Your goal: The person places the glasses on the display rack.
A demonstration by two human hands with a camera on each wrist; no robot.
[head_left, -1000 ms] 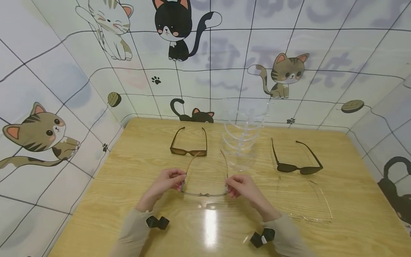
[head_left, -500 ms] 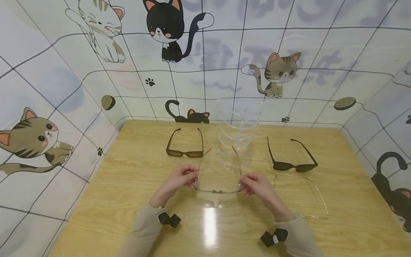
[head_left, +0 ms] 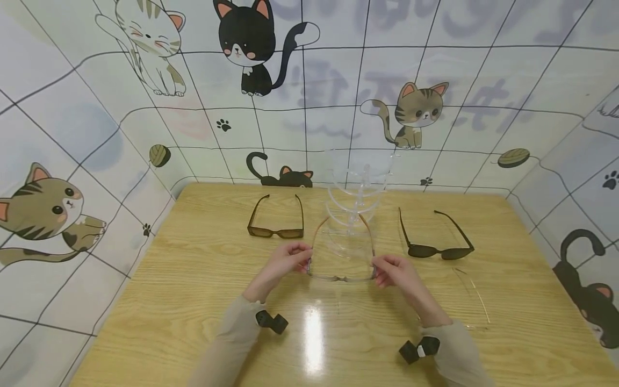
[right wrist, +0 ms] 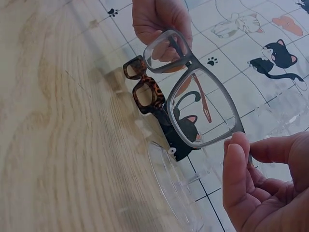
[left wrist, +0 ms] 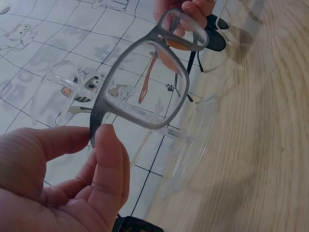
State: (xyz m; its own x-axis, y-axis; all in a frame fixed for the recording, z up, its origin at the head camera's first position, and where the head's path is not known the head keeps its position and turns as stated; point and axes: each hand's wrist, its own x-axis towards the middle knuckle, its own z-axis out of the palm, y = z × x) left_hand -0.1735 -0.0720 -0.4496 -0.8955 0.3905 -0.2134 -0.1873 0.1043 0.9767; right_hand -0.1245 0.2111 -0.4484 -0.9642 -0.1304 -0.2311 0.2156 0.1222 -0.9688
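Note:
Both hands hold one pair of grey-framed eyeglasses by the two sides, raised over the table. The left hand pinches the left temple close to its hinge between thumb and fingers. On the other side, the right hand has the same kind of pinch. The temples are unfolded, with orange-brown tips pointing away from the person. Just beyond, a clear plastic eyeglass display stand stands upright with several curved tiers; the temple tips overlap it in the head view. Its transparent base shows below the glasses in the left wrist view.
Brown tortoiseshell sunglasses lie unfolded left of the stand. To its right are black sunglasses, and nearer the person, thin wire-rimmed glasses partly behind the right forearm. A cat-patterned wall borders the wooden table.
Both hands have carried the grey eyeglasses to the right and away from the person, so the temple tips now overlap the stand. The head view has shifted slightly; the other glasses stay put.

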